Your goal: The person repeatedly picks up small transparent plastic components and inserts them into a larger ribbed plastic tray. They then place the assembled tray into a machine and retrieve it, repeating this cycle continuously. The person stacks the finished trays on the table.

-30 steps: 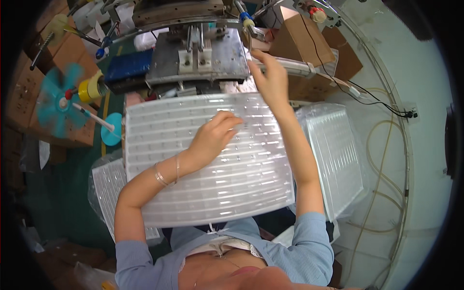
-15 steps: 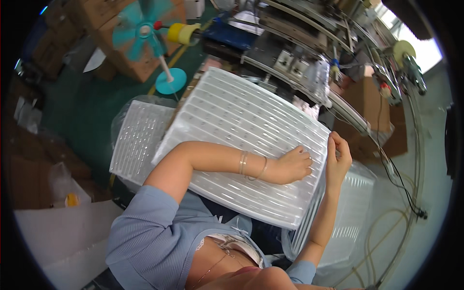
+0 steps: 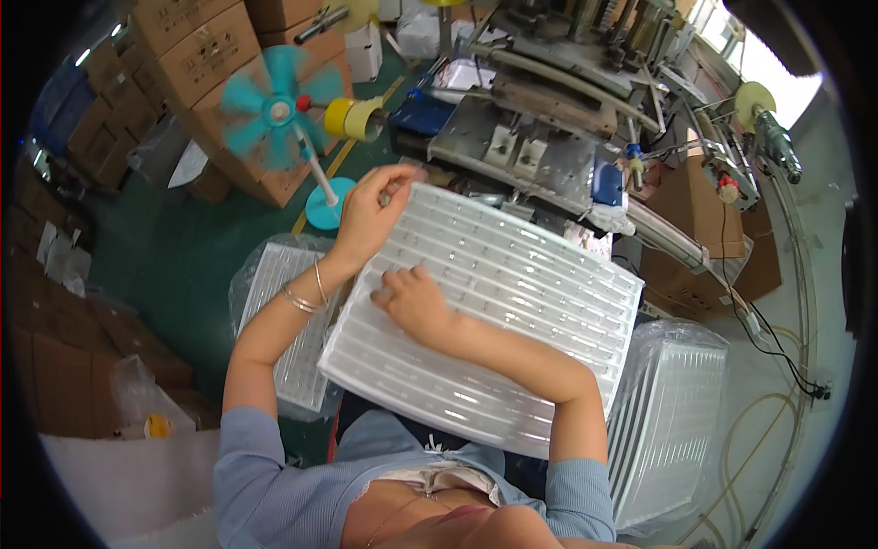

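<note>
On the lap, centre of view: I log one clear ribbed plastic tray [image 3: 512,311], lying flat and slanted, its long rows running from upper left to lower right.

Tray edges: near edge sits over my lap; far edge lies just below the grey metal machine [image 3: 540,137]; the left corner overhangs a bagged stack of trays [image 3: 279,311] on the green floor [image 3: 183,256]; the right end stops just short of a second bagged stack [image 3: 668,421].

Open room, left: a strip of bare floor between the left stack and the cardboard boxes [image 3: 197,55] (the turquoise fan [image 3: 274,105] stands in it, its foot near the tray's upper left corner).

Open room, right: tight; the second stack, a brown box [image 3: 700,206] and loose cables [image 3: 777,357] crowd that side.

Left hand [image 3: 366,220]: at the tray's upper left corner, fingers curled over the far rim, thumb on the near face, gripping the edge; bracelets on the wrist.

Right hand [image 3: 412,302]: I see it palm down on the tray's top surface, left of middle, forearm crossing the tray from the lower right; fingers [image 3: 389,291] loosely bent and close together, tips touching the ribs. I cannot tell whether they pinch anything small.

Tray relative to fingers: under the right fingertips, between the left thumb and left fingers at the corner; the two hands near each other, not touching.
</note>
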### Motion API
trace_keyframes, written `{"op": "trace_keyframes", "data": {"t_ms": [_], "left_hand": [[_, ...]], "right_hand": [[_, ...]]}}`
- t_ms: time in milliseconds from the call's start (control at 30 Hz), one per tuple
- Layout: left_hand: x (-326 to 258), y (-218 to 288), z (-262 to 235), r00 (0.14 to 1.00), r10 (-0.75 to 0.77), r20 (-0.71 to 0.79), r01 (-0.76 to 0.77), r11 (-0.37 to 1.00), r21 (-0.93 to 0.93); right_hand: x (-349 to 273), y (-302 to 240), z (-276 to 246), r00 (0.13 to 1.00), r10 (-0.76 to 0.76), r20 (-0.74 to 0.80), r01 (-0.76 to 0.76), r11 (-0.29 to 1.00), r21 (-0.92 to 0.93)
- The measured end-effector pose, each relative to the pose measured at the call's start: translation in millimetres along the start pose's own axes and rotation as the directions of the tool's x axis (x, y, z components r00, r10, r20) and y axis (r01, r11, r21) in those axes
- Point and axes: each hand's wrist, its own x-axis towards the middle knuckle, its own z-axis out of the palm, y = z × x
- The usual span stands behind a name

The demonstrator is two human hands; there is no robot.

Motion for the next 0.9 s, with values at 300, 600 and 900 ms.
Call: {"op": "trace_keyframes", "data": {"t_ms": [300, 600, 900], "left_hand": [[49, 4, 102, 0.953, 0.297, -0.051, -0.294, 0.954, 0.061], [120, 30, 170, 0.879, 0.474, 0.054, -0.450, 0.787, 0.422], [35, -3, 40, 0.962, 0.128, 0.240, -0.116, 0.991, -0.062]], "right_hand": [[-51, 69, -104, 0.845, 0.530, -0.067, -0.411, 0.725, 0.552], [-84, 164, -159, 0.554, 0.685, -0.472, -0.563, 0.727, 0.394], [-9, 226, -126, 0.670, 0.454, -0.588, -0.649, 0.742, -0.166]]}}
